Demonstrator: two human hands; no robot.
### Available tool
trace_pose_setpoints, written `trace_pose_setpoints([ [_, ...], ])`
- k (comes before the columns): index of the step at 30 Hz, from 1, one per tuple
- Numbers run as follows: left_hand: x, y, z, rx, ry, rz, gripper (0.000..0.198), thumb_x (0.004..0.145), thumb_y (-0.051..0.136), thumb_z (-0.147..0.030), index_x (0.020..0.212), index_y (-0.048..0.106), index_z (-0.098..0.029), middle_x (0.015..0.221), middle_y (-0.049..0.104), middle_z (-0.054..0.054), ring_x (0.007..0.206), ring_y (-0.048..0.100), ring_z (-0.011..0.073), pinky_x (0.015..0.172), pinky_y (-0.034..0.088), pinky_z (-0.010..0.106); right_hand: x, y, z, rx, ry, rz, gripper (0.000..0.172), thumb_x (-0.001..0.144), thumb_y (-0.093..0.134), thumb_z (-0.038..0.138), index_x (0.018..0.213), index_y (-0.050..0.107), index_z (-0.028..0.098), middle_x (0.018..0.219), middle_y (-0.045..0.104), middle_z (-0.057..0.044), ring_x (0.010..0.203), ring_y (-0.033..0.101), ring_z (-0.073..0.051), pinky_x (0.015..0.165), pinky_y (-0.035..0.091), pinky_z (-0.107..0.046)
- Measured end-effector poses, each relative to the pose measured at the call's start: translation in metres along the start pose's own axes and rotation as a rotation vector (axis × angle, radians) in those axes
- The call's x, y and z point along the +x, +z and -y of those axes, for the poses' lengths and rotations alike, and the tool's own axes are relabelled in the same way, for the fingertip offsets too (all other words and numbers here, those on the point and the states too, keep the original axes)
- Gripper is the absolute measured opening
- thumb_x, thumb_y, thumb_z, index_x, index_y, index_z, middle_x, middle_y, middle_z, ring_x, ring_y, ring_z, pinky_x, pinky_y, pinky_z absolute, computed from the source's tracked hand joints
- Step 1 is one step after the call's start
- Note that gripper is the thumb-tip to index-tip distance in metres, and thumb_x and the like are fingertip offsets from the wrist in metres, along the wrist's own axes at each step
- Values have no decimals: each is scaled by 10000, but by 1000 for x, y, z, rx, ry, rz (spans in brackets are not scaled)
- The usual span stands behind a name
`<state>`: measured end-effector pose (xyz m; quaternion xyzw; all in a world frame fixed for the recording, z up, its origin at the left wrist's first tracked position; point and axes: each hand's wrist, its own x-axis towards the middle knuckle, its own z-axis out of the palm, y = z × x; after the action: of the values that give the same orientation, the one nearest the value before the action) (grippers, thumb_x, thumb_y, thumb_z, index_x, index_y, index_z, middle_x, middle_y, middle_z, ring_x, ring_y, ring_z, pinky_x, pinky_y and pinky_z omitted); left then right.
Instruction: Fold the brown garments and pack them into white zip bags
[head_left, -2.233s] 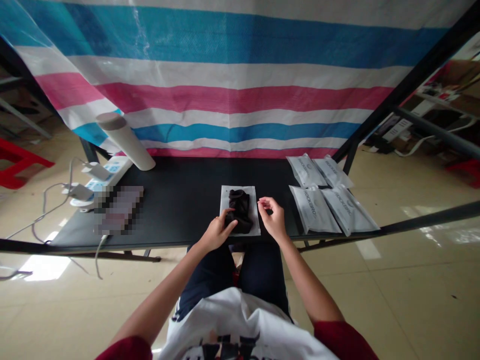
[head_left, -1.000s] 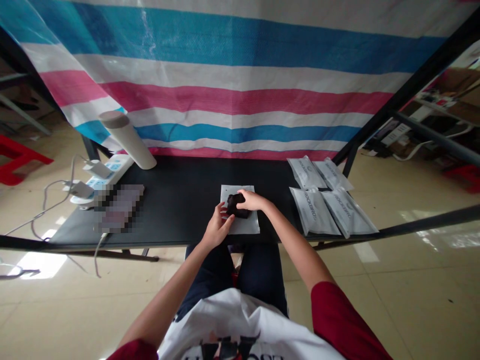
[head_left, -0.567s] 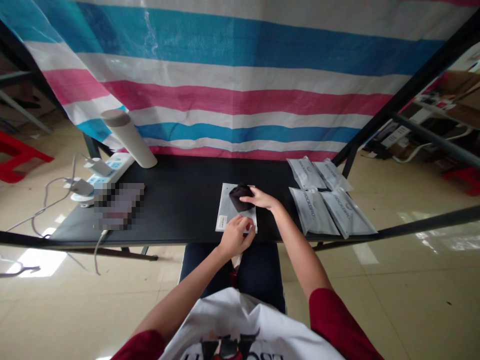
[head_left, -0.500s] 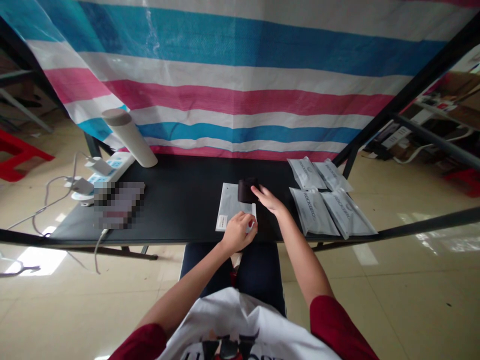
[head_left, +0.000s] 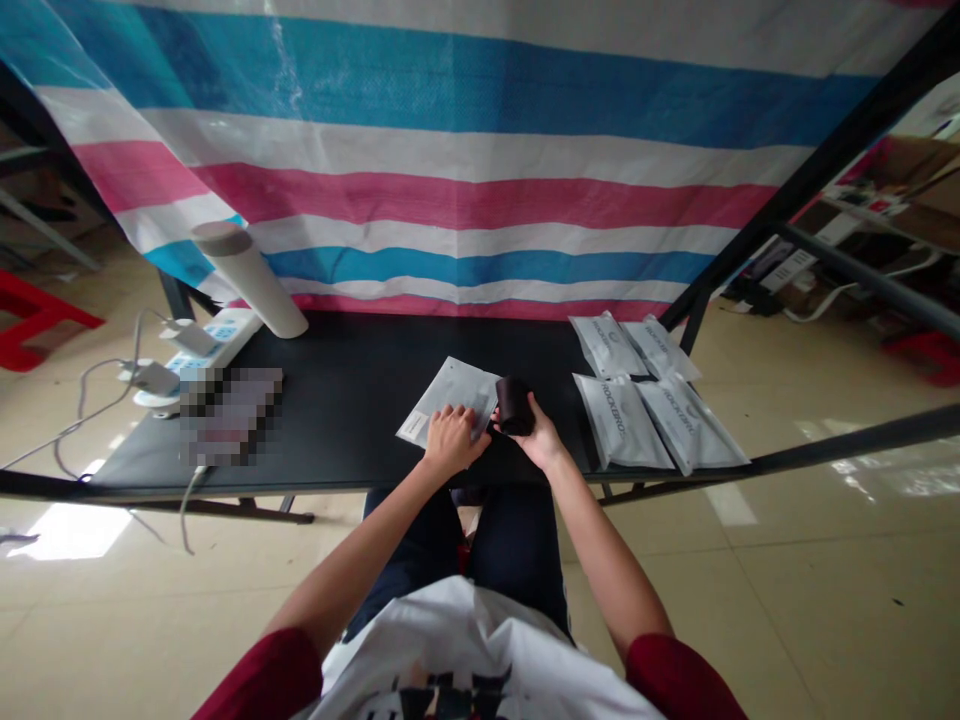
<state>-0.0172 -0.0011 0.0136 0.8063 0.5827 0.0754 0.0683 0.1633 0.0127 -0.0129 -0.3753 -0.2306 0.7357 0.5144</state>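
My right hand (head_left: 541, 438) is wrapped round a dark brown, roll-shaped item (head_left: 514, 406), its exact kind unclear, and holds it at the open end of a flat pouch. That translucent white zip pouch (head_left: 448, 385) lies slantwise, with a small white label at its lower left corner. My left hand (head_left: 451, 440) grips the pouch near its right end, fingers on top and thumb toward the roll; the thumb's hold is partly hidden. The roll touches or nearly touches the pouch's edge.
Several filled pouches (head_left: 626, 415) with printed lettering lie at the table's right end. On the left are a pixelated phone-like object (head_left: 236, 415) on a cable, a power strip (head_left: 232, 330) with chargers and a white bottle (head_left: 251, 280). A striped sheet (head_left: 450, 200) hangs behind the black table (head_left: 352, 350).
The pouch has turned so its right end faces the roll. My right hand has brought the roll nearer and tipped it. My left hand has moved left, its fingers now over the pouch.
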Motion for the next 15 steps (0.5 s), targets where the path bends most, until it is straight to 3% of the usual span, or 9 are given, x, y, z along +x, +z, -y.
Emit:
trace_pose_setpoints([
  [3, -2, -3, 1, -11, 48, 34, 296, 895, 493, -447, 921, 637, -190, 969, 669, 100, 948, 605, 262, 783, 436, 359, -4, 11, -4, 125, 62, 56, 452, 922, 490, 541, 1073, 662, 152, 928, 746, -117, 1035, 686, -276, 826, 593, -434],
  [6, 0, -4, 4, -44, 64, 37, 283, 907, 487, -435, 907, 629, -191, 940, 666, 97, 921, 615, 248, 751, 448, 331, -6, 15, -3, 95, 28, 40, 475, 910, 482, 555, 1098, 655, 154, 973, 741, -124, 1054, 677, -286, 816, 595, -431],
  [11, 4, -3, 13, -131, 104, 28, 182, 926, 449, -277, 850, 589, -188, 823, 640, 83, 836, 629, 232, 700, 447, 306, -8, 14, -3, -157, -3, 10, 613, 831, 487, 688, 1111, 653, 169, 1022, 730, -134, 1070, 664, -307, 800, 581, -440],
  [15, 4, -4, 16, -325, 117, -71, 133, 919, 438, -237, 834, 532, -201, 802, 615, 49, 768, 609, 194, 673, 432, 282, -6, 9, -10, -347, -20, -7, 655, 794, 506, 728, 1126, 652, 183, 1020, 732, -110, 1047, 667, -283, 830, 554, -418],
])
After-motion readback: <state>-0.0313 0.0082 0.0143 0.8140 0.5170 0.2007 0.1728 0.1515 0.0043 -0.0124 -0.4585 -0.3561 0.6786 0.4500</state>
